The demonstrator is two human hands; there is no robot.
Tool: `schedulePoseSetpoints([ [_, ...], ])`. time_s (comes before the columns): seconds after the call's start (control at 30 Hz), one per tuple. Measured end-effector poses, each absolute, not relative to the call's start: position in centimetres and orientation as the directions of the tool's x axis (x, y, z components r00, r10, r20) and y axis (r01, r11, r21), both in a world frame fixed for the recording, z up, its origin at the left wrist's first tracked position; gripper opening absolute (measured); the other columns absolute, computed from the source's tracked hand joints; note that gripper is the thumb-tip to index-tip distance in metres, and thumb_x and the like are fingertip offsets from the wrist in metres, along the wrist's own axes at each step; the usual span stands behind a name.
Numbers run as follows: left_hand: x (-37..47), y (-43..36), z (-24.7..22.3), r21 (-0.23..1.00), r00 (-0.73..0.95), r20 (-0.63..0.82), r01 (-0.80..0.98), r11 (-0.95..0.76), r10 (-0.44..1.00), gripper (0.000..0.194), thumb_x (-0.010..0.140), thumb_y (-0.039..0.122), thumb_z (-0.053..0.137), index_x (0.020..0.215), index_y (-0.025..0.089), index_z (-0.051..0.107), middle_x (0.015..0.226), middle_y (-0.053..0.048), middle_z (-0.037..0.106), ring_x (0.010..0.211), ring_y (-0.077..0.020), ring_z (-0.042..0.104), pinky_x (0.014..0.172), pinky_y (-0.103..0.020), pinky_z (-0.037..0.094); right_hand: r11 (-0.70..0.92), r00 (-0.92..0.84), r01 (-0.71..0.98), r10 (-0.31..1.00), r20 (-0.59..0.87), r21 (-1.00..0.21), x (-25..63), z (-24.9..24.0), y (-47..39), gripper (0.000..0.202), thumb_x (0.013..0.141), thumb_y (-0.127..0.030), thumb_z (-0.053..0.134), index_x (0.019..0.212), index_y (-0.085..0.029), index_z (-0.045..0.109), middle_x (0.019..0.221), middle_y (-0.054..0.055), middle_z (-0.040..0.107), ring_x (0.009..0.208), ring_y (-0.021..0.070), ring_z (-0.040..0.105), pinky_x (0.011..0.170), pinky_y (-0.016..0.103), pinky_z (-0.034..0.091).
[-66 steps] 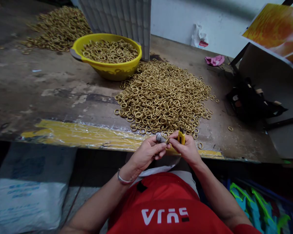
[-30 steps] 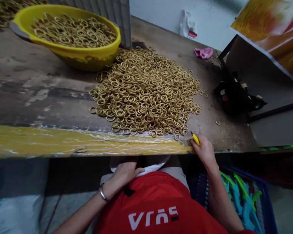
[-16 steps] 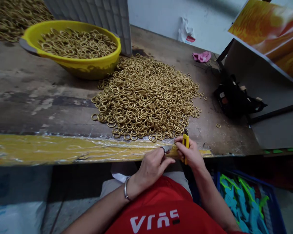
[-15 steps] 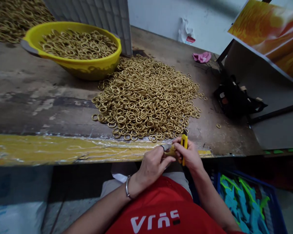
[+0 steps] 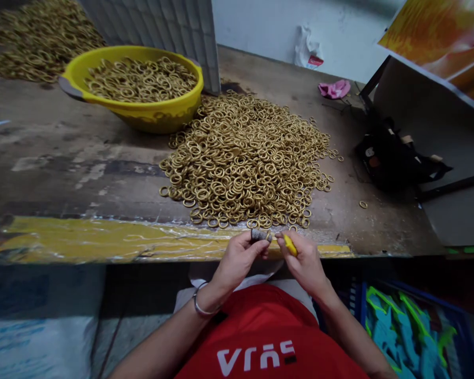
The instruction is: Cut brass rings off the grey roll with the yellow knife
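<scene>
My left hand (image 5: 239, 258) is closed, its thumb pressed toward a finger wrapped in a grey cover (image 5: 258, 235). Pinched at those fingertips is a small gold ring (image 5: 268, 237). My right hand (image 5: 305, 260) grips a yellow utility knife (image 5: 289, 245), its tip end turned left toward the ring. Whether the blade touches the ring is too small to tell. Just beyond both hands, a wide pile of gold rings (image 5: 248, 158) lies on the worn wooden table (image 5: 55, 142).
A yellow basin (image 5: 154, 113) full of rings stands back left, by a grey ridged panel (image 5: 158, 26). Farther left lies another ring heap (image 5: 47, 42). A black bag (image 5: 398, 160) and pink cloth (image 5: 334, 89) are right. Below right sits a blue crate (image 5: 464, 337) with turquoise-green pieces.
The knife has tipped from upright to pointing left at my left hand. My left thumb has moved up against the covered finger, where a ring now shows. The view has shifted slightly.
</scene>
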State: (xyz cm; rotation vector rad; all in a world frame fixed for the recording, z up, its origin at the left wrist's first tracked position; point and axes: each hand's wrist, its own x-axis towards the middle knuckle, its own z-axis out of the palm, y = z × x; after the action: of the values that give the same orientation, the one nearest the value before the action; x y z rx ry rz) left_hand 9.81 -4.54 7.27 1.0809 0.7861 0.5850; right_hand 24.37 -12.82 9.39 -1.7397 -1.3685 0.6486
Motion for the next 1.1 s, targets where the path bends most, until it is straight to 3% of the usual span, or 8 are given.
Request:
schedulePoseSetpoints([
  [0.07,9.9,-4.6,7.4,0.925,0.601,-0.282,-0.036,0.377,0.748,0.019,0.075,0.033,0.068,0.076,0.014,0.064,0.067,0.0,0.061,0.061,-0.0122,0.055,0.06,-0.023,0.049,-0.049,0.183,0.711,0.976,0.118,-0.701,24.6,9.2,-13.3,0.025,0.083,-0.009,0.048,0.099,-0.019,0.064,0.091,0.007,0.068,0.085,0.0196,0.061,0.077,0.029,0.046],
  [0.2,9.9,-4.8,7.5,0.945,0.635,-0.229,-0.037,0.325,0.738,0.015,0.077,0.029,0.064,0.08,0.015,0.065,0.076,-0.001,0.065,0.069,-0.014,0.059,0.067,-0.025,0.051,-0.085,0.149,0.853,0.985,0.085,-0.515,24.6,8.8,-13.7,0.032,0.077,-0.003,0.046,0.1,-0.018,0.062,0.088,0.007,0.067,0.08,0.0199,0.062,0.072,0.028,0.046],
  [0.4,9.6,-4.6,7.3,0.995,0.67,-0.089,0.032,0.091,0.737,0.016,0.084,0.029,0.057,0.087,0.016,0.067,0.084,-0.003,0.063,0.078,-0.0158,0.055,0.073,-0.026,0.046,-0.12,0.165,0.902,0.983,0.075,-0.414,24.6,8.9,-13.8,0.035,0.075,-0.001,0.046,0.101,-0.019,0.06,0.09,0.007,0.066,0.082,0.0203,0.062,0.073,0.028,0.045],
  [0.63,9.5,-4.1,8.5,0.983,0.724,0.075,0.061,-0.172,0.686,0.015,0.088,0.024,0.053,0.078,0.018,0.062,0.086,-0.005,0.059,0.085,-0.0188,0.053,0.076,-0.028,0.042,-0.142,0.157,0.937,0.987,0.021,-0.319,24.9,8.8,-13.3,0.034,0.075,0.003,0.045,0.096,-0.019,0.06,0.091,0.006,0.068,0.08,0.0191,0.062,0.07,0.026,0.042],
  [0.77,8.8,-4.6,10.1,0.978,0.789,0.134,-0.009,-0.206,0.599,0.014,0.088,0.019,0.052,0.076,0.018,0.059,0.084,-0.005,0.056,0.08,-0.0177,0.053,0.074,-0.028,0.041,-0.363,0.368,0.913,0.93,-0.01,-0.186,28.0,7.6,-13.0,0.025,0.08,-0.001,0.046,0.092,-0.017,0.061,0.083,0.008,0.067,0.069,0.0186,0.06,0.063,0.027,0.037],
  [0.87,8.6,-4.7,10.1,0.993,0.829,0.095,-0.04,-0.111,0.552,0.015,0.089,0.025,0.055,0.076,0.017,0.058,0.082,-0.005,0.056,0.076,-0.0164,0.052,0.071,-0.027,0.041,-0.464,0.493,0.86,0.863,0.111,-0.214,31.4,6.9,-13.0,0.015,0.086,-0.01,0.047,0.088,-0.017,0.061,0.079,0.008,0.065,0.068,0.0189,0.057,0.063,0.027,0.036],
  [1.0,9.7,-4.2,7.9,0.966,0.745,-0.112,-0.074,0.248,0.657,0.025,0.087,0.036,0.06,0.073,0.016,0.055,0.064,0.001,0.049,0.059,-0.0114,0.045,0.058,-0.024,0.038,-0.33,0.453,0.863,0.842,0.293,-0.383,33.7,6.8,-12.2,0.022,0.093,-0.029,0.049,0.075,-0.019,0.057,0.075,0.005,0.059,0.068,0.0177,0.053,0.065,0.027,0.037],
  [1.1,10.7,-3.9,6.7,0.858,0.734,-0.237,-0.149,0.491,0.636,0.025,0.079,0.036,0.07,0.084,0.016,0.056,0.067,0.001,0.055,0.056,-0.01,0.048,0.054,-0.022,0.039,-0.251,0.389,0.872,0.876,0.284,-0.421,33.5,6.9,-11.1,0.017,0.092,-0.028,0.05,0.085,-0.019,0.062,0.08,0.005,0.058,0.073,0.0178,0.053,0.069,0.027,0.04],
])
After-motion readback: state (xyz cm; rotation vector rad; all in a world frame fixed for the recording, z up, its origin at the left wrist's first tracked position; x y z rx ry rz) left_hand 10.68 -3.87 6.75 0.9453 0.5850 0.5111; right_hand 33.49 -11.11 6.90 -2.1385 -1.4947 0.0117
